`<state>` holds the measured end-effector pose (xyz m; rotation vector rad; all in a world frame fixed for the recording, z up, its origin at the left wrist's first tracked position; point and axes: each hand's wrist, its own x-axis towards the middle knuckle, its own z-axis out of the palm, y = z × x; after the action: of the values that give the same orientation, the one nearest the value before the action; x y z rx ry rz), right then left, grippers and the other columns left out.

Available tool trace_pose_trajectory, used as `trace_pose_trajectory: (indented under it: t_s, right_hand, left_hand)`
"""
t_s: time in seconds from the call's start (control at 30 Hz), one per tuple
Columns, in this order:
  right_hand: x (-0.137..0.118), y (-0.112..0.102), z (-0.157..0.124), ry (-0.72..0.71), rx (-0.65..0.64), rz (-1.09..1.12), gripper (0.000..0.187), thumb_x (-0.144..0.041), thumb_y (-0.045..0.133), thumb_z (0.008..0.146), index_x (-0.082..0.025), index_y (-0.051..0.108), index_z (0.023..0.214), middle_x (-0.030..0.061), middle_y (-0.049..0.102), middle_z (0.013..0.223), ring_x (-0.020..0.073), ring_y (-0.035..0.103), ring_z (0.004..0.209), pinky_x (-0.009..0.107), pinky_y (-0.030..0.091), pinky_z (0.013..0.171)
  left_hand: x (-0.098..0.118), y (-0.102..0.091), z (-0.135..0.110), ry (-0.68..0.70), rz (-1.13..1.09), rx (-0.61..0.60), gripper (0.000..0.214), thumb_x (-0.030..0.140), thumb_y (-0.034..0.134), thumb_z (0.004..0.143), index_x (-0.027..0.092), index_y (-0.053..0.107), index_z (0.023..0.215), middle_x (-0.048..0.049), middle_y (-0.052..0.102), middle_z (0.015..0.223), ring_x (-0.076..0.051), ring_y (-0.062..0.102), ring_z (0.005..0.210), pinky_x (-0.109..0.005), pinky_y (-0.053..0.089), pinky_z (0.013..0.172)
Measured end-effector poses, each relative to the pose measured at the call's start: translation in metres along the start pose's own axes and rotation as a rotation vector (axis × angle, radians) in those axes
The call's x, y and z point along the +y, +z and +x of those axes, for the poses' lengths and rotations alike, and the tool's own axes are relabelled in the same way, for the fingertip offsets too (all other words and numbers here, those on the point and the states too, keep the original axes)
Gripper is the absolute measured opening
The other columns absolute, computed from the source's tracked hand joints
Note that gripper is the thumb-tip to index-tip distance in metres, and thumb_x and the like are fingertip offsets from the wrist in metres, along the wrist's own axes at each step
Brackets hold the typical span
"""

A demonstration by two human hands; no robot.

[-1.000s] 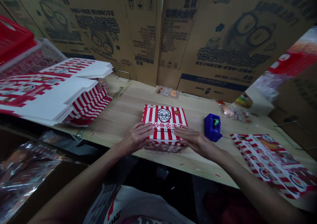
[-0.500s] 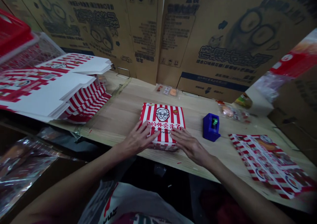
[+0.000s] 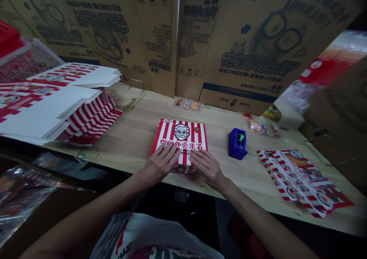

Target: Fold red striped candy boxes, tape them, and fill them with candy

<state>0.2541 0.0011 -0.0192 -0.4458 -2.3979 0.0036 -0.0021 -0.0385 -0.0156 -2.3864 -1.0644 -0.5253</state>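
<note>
Left hand [image 3: 161, 162] and right hand [image 3: 208, 168] have edged closer together on a red-and-white striped box [image 3: 183, 135], lying flat and spread along the front of its lid, apart and gripping nothing. The closed box sits on a wooden table [image 3: 134, 125], near its front edge. A blue tape dispenser [image 3: 237, 144] stands just to its right, with printed sheets [image 3: 301, 182] farther right. Stacked flat box blanks [image 3: 51, 114] lie to the left, and small sachets [image 3: 187, 104] lie against cardboard cartons [image 3: 243, 41] behind. Judging by the flat palms, the step in hand is smoothing the lid; any next move calls first for lifting them.
</note>
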Motion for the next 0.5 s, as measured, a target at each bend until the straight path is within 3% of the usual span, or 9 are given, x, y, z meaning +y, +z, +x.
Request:
trace_pose_trajectory:
  t_s: [0.17, 0.27, 0.37, 0.43, 0.5]
  right_hand:
    - [-0.006, 0.008, 0.007, 0.099, 0.069, -0.015, 0.046, -0.012, 0.048, 0.093, -0.023, 0.046, 0.138, 0.0100, 0.065, 0.125, 0.0217, 0.053, 0.125, 0.047, 0.042, 0.105]
    - [-0.003, 0.004, -0.008, 0.235, 0.133, -0.011, 0.043, -0.023, 0.055, 0.091, -0.024, 0.052, 0.133, 0.0105, 0.061, 0.130, 0.0258, 0.049, 0.129, 0.050, 0.041, 0.106]
    - [0.012, -0.013, -0.045, 0.605, 0.416, -0.049, 0.039, -0.031, 0.053, 0.091, -0.019, 0.058, 0.127, 0.0143, 0.057, 0.133, 0.0283, 0.050, 0.127, 0.051, 0.040, 0.105]
    - [0.028, -0.025, -0.076, 0.900, 0.641, -0.086, 0.034, -0.035, 0.049, 0.091, -0.017, 0.064, 0.116, 0.0151, 0.061, 0.123, 0.0276, 0.056, 0.117, 0.049, 0.043, 0.100]
    - [0.047, -0.035, -0.105, 1.150, 0.773, -0.091, 0.038, -0.043, 0.050, 0.087, -0.014, 0.065, 0.107, 0.0150, 0.065, 0.111, 0.0269, 0.060, 0.105, 0.045, 0.048, 0.091]
  left_hand:
    - [-0.008, 0.004, 0.003, 0.017, -0.019, 0.070, 0.043, 0.027, 0.054, 0.093, 0.012, 0.051, 0.132, -0.0171, 0.060, 0.130, -0.029, 0.053, 0.125, -0.046, 0.043, 0.105]
    - [-0.011, 0.006, 0.004, 0.006, -0.027, 0.075, 0.043, 0.026, 0.054, 0.092, 0.012, 0.051, 0.133, -0.0170, 0.060, 0.131, -0.030, 0.053, 0.125, -0.046, 0.043, 0.104]
    - [-0.010, 0.007, 0.002, -0.021, -0.060, 0.070, 0.045, 0.025, 0.054, 0.092, 0.012, 0.050, 0.134, -0.0167, 0.059, 0.132, -0.031, 0.051, 0.127, -0.047, 0.043, 0.105]
    - [-0.009, 0.008, 0.001, -0.026, -0.070, 0.078, 0.045, 0.023, 0.055, 0.091, 0.013, 0.050, 0.134, -0.0164, 0.059, 0.132, -0.031, 0.051, 0.127, -0.046, 0.042, 0.106]
    - [-0.008, 0.009, 0.001, -0.026, -0.070, 0.095, 0.045, 0.021, 0.055, 0.091, 0.013, 0.050, 0.135, -0.0166, 0.058, 0.133, -0.031, 0.051, 0.127, -0.046, 0.042, 0.106]
